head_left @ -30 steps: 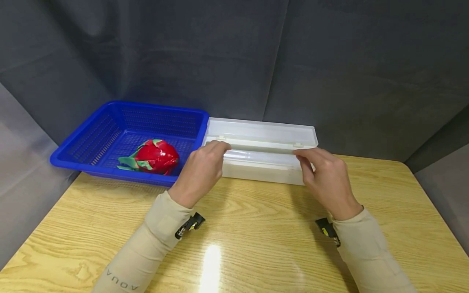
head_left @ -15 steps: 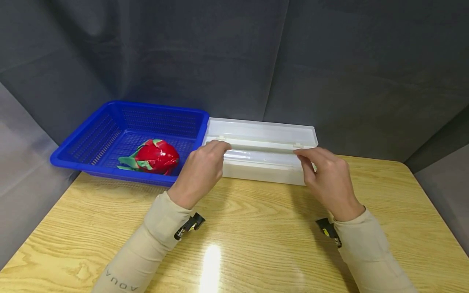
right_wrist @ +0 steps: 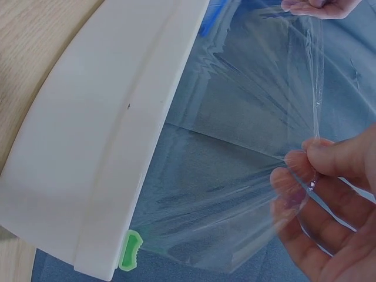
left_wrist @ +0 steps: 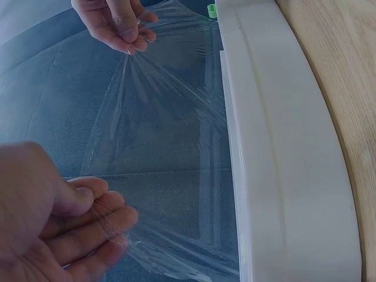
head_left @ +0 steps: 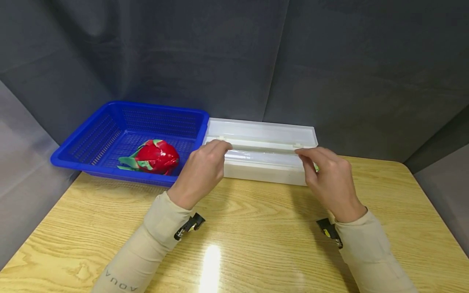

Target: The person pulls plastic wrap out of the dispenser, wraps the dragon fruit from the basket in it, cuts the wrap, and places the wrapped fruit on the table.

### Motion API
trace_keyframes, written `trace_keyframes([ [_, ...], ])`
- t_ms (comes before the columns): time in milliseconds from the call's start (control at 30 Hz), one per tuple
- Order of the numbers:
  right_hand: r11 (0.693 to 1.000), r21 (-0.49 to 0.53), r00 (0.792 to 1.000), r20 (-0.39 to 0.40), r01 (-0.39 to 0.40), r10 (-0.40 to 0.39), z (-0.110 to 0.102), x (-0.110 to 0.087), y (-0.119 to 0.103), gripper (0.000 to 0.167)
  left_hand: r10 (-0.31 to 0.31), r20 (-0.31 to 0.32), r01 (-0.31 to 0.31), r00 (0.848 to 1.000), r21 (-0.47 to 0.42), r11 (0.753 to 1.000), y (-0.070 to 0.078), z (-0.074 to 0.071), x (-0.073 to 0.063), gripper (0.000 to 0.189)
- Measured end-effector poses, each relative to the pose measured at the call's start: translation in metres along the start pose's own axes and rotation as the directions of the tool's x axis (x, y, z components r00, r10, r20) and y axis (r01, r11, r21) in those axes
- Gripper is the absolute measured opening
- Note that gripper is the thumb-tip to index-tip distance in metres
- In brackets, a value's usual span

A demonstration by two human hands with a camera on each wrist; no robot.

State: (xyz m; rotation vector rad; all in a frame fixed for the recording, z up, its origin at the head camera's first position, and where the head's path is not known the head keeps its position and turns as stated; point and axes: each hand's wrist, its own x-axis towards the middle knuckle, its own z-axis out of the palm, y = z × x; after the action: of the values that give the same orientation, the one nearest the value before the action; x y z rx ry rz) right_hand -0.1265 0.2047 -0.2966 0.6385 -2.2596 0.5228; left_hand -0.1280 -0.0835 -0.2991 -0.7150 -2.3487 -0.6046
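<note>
A sheet of clear plastic wrap (left_wrist: pixel 158 129) stretches up out of a long white wrap dispenser box (head_left: pixel 264 174), whose lid (head_left: pixel 260 129) stands raised at the back. My left hand (head_left: pixel 200 171) pinches one corner of the film between thumb and fingers. At the other corner my right hand (head_left: pixel 329 179) pinches it the same way, thumb against forefinger. Between the hands the film is taut, with creases running from each pinch in both wrist views. A small green slider (right_wrist: pixel 130 250) sits at the box's right end.
To the left stands a blue plastic basket (head_left: pixel 69 165), touching or nearly touching the box. A red dragon fruit (head_left: pixel 157 156) with green tips lies in it. Dark grey curtain (head_left: pixel 234 61) hangs behind the wooden table (head_left: pixel 256 236).
Both hands keep their pinch on the plastic wrap. The right hand has shifted very slightly to the right; the box and basket look the same.
</note>
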Motion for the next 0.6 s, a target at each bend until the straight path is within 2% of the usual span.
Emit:
trace_keyframes([
  [200, 1.0, -0.001, 1.0, -0.003, -0.001, 0.001, -0.002, 0.0005, -0.0008, 0.017, 0.014, -0.011, -0.014, 1.0, -0.002, 1.0, 0.0002, -0.0003, 0.0006, 0.024],
  [600, 1.0, 0.007, 1.0, -0.019, -0.006, 0.006, -0.0064, 0.0013, -0.0025, 0.017, 0.072, -0.075, -0.073, 0.995, -0.005, 0.997, -0.0013, 0.003, 0.0001, 0.025],
])
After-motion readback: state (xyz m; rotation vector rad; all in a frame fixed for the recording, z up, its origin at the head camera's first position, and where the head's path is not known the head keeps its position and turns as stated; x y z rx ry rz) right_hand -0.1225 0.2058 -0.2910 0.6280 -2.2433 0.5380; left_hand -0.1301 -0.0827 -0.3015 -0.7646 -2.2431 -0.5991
